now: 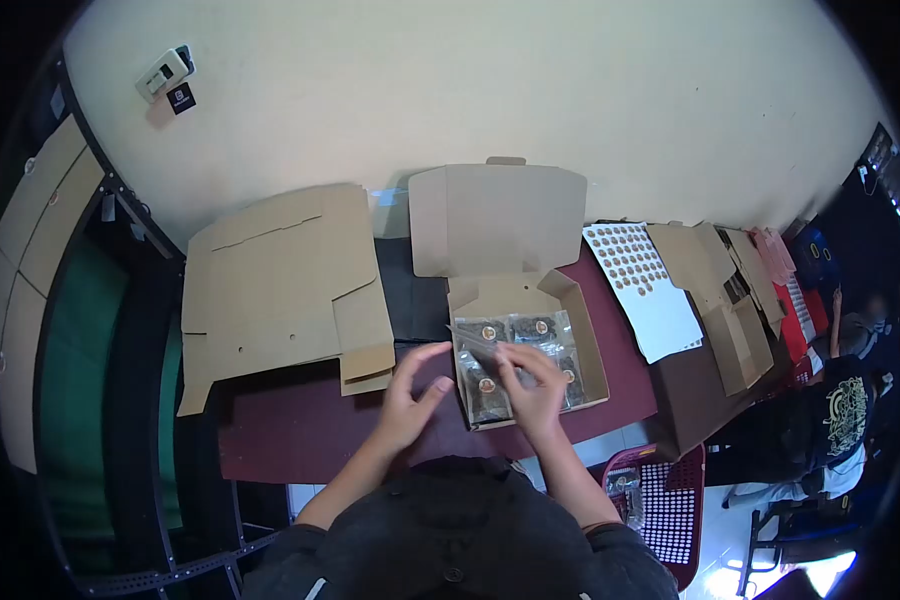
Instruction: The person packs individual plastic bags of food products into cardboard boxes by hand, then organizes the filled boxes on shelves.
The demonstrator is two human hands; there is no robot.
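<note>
The right hand [536, 390] pinches a packet [476, 342] over the box [587, 343], the left hand [408, 405], thumb and fingers apart, near its left side.

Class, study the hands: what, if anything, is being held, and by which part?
The right hand pinches a clear packet by its right edge; the left hand holds nothing.

The wall [530, 80] is coloured cream, and the table [280, 425] is covered in dark red. Plain light brown is seen on the open box [500, 220] and on the flat cardboard [280, 280]. The sticker sheet [667, 320] is white, and it is dotted with rows of small orange-brown rounds. The basket [697, 500] is coloured deep pinkish red. Green is shown behind the black rack [160, 440]. The black shirt [825, 425] of a person is marked with a pale yellow pattern.
</note>
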